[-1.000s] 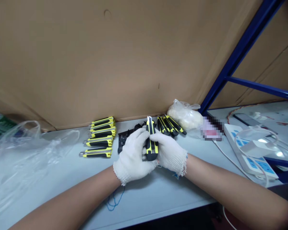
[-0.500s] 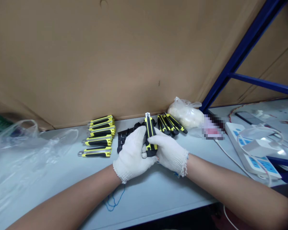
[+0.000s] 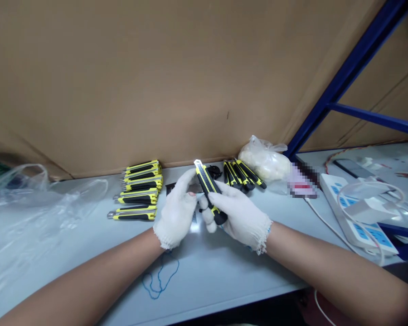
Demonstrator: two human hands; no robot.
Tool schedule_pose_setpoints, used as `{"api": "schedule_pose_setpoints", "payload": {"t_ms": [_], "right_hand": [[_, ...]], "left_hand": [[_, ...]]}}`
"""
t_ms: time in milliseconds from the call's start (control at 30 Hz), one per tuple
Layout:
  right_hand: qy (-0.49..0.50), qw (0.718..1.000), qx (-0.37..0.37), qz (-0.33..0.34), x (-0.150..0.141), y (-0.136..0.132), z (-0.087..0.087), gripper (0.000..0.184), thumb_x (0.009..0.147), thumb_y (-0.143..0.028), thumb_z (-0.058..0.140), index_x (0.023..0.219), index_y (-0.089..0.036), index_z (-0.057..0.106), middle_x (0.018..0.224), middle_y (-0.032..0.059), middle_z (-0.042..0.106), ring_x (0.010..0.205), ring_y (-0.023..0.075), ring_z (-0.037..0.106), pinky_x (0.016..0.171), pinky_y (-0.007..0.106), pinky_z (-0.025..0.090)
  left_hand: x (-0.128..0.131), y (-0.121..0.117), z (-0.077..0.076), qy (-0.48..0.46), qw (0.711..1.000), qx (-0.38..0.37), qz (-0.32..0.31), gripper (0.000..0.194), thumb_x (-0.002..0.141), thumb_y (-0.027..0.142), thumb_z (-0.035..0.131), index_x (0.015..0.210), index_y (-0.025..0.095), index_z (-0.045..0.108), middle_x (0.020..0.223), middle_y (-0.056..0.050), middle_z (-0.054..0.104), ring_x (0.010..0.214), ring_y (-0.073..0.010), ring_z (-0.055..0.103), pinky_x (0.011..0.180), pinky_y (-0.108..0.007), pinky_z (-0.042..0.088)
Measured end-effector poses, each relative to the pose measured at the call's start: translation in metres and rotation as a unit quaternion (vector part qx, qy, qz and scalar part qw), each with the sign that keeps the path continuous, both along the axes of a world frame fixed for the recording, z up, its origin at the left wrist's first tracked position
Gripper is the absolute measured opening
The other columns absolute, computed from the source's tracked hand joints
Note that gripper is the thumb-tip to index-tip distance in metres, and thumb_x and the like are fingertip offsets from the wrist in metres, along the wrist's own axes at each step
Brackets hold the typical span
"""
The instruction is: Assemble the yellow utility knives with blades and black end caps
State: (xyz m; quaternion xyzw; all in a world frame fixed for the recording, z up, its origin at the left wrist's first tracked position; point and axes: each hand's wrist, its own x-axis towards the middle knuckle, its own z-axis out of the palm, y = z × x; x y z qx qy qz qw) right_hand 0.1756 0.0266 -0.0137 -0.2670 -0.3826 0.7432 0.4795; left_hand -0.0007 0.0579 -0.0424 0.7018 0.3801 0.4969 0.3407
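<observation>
My right hand (image 3: 240, 210), in a white knitted glove, is closed around a yellow-and-black utility knife (image 3: 209, 190). The knife is tilted, its metal tip pointing up and to the left, and my thumb lies along its body. My left hand (image 3: 177, 206), also gloved, is beside the knife's upper part with thumb and fingers apart. Bare skin shows at its thumb tip. Whether its hidden fingertips touch the knife, I cannot tell. Small black parts (image 3: 215, 172) lie behind the knife, and a dark piece (image 3: 170, 188) is partly covered by my left hand.
Several utility knives (image 3: 138, 197) lie stacked at left; more knives (image 3: 243, 174) lie at right near a knotted plastic bag (image 3: 265, 156). A clear plastic sheet (image 3: 37, 217), blue thread (image 3: 159, 283), power strip (image 3: 358, 226) with cables and blue metal frame (image 3: 343, 68) surround the table (image 3: 224, 285).
The utility knife has tilted to the left in my right hand. My left hand has drawn back from the knife's lower body, its thumb and fingers now apart.
</observation>
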Motion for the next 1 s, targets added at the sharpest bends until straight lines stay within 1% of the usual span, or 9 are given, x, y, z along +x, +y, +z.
{"api": "schedule_pose_setpoints", "payload": {"t_ms": [133,233,367,500,667,733,833,900,1000], "right_hand": [[-0.023,0.999,-0.018,0.038,0.001,-0.006,-0.002,0.025,0.107,-0.047,0.059,0.113,-0.023,0.057,0.076,-0.0025,0.067,0.04,0.0117,0.056,0.032,0.021,0.044],[-0.01,0.996,-0.005,0.083,0.001,-0.005,-0.009,0.028,0.108,-0.05,0.059,0.117,-0.024,0.056,0.079,-0.0007,0.07,0.042,0.0137,0.061,0.034,0.022,0.046],[0.021,0.994,0.018,0.104,0.001,0.001,-0.016,0.031,0.091,-0.028,0.077,0.115,-0.021,0.06,0.097,0.0019,0.071,0.06,0.0152,0.071,0.05,0.026,0.059],[-0.03,0.993,0.036,0.109,0.002,0.0,-0.013,0.021,0.09,-0.028,0.077,0.1,-0.017,0.062,0.087,0.001,0.068,0.065,0.0165,0.073,0.063,0.032,0.065],[-0.132,0.989,0.046,0.058,0.004,-0.007,-0.009,0.023,0.108,-0.044,0.058,0.106,-0.021,0.059,0.068,-0.0034,0.066,0.042,0.0136,0.06,0.042,0.024,0.049],[-0.15,0.987,0.039,0.045,0.004,-0.007,-0.011,0.027,0.108,-0.048,0.058,0.11,-0.021,0.06,0.066,-0.0032,0.065,0.045,0.0144,0.062,0.044,0.024,0.049],[-0.105,0.993,0.052,0.027,0.002,-0.003,-0.017,0.03,0.102,-0.044,0.069,0.122,-0.022,0.063,0.082,0.0007,0.072,0.067,0.0174,0.072,0.064,0.03,0.061],[-0.09,0.993,0.072,0.008,0.0,-0.002,-0.019,0.027,0.1,-0.036,0.072,0.122,-0.022,0.066,0.089,0.002,0.073,0.076,0.0178,0.072,0.074,0.032,0.061],[-0.127,0.988,0.083,-0.027,-0.002,-0.004,-0.019,0.014,0.102,-0.034,0.068,0.106,-0.02,0.068,0.083,0.0011,0.069,0.071,0.0157,0.069,0.068,0.029,0.057]], "left_hand": [[0.006,0.0,0.006,-0.07,0.995,-0.067,0.008,0.048,0.109,0.05,0.053,0.146,0.021,0.063,0.145,-0.013,0.069,0.131,-0.0277,0.066,0.114,-0.045,0.053],[0.007,-0.001,0.008,-0.081,0.989,-0.121,-0.035,0.048,0.109,0.054,0.052,0.134,0.017,0.07,0.104,-0.009,0.079,0.088,-0.0215,0.074,0.086,-0.037,0.062],[0.006,-0.003,0.006,-0.083,0.98,-0.172,-0.057,0.05,0.109,0.056,0.05,0.135,0.017,0.068,0.059,0.004,0.059,0.049,-0.0143,0.054,0.051,-0.027,0.048],[0.003,-0.005,0.001,-0.082,0.984,-0.148,-0.055,0.047,0.111,0.053,0.048,0.137,0.019,0.066,0.073,0.0,0.068,0.055,-0.0141,0.06,0.056,-0.027,0.053],[-0.001,-0.01,-0.002,-0.026,0.997,-0.038,-0.058,0.045,0.112,0.052,0.047,0.132,0.017,0.068,0.104,-0.008,0.076,0.084,-0.0188,0.069,0.077,-0.031,0.059],[0.0,-0.013,-0.002,-0.022,0.995,-0.044,-0.085,0.046,0.112,0.054,0.045,0.131,0.017,0.067,0.09,-0.005,0.072,0.076,-0.0178,0.068,0.072,-0.031,0.06],[0.005,-0.016,-0.001,-0.086,0.974,-0.158,-0.14,0.048,0.112,0.057,0.043,0.135,0.019,0.059,0.065,0.006,0.053,0.049,-0.0129,0.051,0.048,-0.026,0.051],[0.008,-0.018,0.0,-0.115,0.965,-0.191,-0.138,0.044,0.111,0.057,0.046,0.129,0.019,0.058,0.062,0.008,0.046,0.045,-0.0109,0.046,0.043,-0.023,0.045],[0.011,-0.021,0.005,-0.107,0.973,-0.169,-0.118,0.037,0.111,0.054,0.049,0.113,0.019,0.058,0.066,0.007,0.051,0.048,-0.0098,0.053,0.045,-0.021,0.048]]}}
